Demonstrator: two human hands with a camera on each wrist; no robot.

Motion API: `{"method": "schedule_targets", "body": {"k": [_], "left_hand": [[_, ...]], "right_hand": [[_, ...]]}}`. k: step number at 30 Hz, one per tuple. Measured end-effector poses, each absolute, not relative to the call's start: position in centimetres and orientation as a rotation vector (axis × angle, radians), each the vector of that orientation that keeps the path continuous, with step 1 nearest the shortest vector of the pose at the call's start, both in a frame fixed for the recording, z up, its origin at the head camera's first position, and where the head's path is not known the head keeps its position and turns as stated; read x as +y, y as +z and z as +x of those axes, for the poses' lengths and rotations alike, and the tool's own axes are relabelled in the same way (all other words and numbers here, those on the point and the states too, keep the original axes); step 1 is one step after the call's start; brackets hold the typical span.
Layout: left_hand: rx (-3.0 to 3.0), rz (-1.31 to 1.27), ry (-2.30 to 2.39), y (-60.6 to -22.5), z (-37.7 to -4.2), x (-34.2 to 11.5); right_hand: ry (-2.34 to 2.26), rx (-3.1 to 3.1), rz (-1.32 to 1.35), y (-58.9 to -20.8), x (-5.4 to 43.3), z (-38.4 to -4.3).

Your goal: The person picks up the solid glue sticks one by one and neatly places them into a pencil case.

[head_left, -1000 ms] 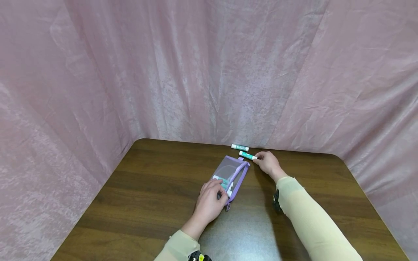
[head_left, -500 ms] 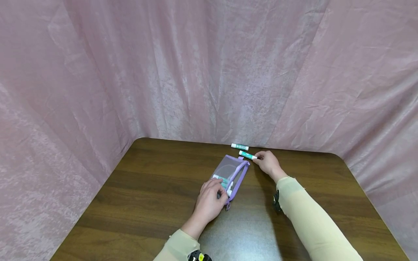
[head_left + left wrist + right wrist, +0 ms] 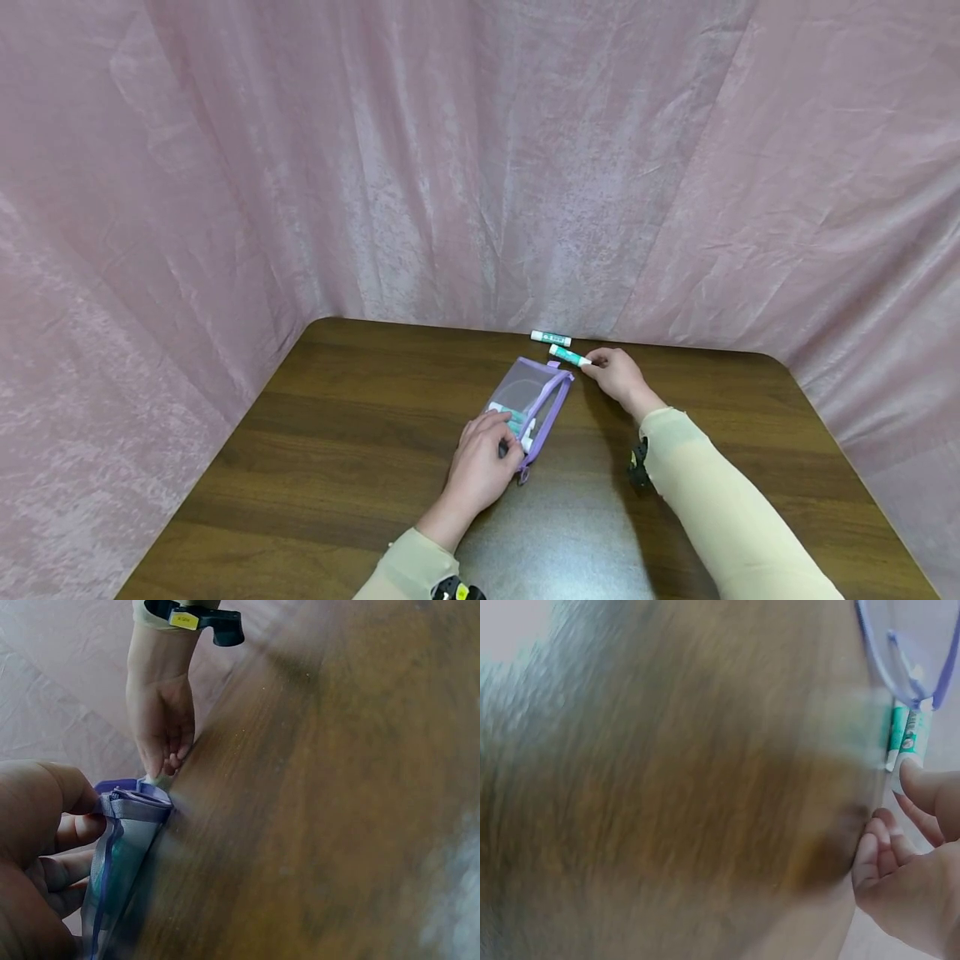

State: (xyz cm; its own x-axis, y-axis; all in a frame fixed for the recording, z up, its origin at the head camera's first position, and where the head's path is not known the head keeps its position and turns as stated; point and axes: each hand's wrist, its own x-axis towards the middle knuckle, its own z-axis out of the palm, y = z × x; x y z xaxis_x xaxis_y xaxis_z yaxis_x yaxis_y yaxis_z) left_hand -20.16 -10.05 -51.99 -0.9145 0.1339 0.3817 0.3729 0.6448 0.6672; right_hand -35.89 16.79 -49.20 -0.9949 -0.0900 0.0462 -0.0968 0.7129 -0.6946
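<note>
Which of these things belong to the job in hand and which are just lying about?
Part of the job:
Purple pouch, held by the left hand
Near tube, pinched by the right hand
Green-and-white contents of the pouch
Far tube, probably: untouched, but it looks similar

Just surroundings:
Table
Pink curtain behind it

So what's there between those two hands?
In the head view, the purple mesh pouch, gripped by the left hand, then a bare, partly shadowed strip of wooden table up to the right hand.
</note>
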Motion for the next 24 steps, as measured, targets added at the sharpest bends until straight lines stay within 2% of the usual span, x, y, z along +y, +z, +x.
{"method": "schedule_targets", "body": {"k": [11, 13, 24], "left_hand": [[-2.570, -0.414, -1.136, -51.8, -20.1, -10.1], [-2.573, -0.413, -1.135, -51.8, -20.2, -10.1], [-2.565, -0.418, -1.134, -51.9, -20.3, -9.8]], "right_hand": [[1.243, -2.872, 0.310, -48.0, 17.2, -35.7], [1.218, -2.913, 0.268, -46.9, 16.5, -34.8], [1.182, -2.916, 0.309, -46.1, 16.3, -32.5]]}}
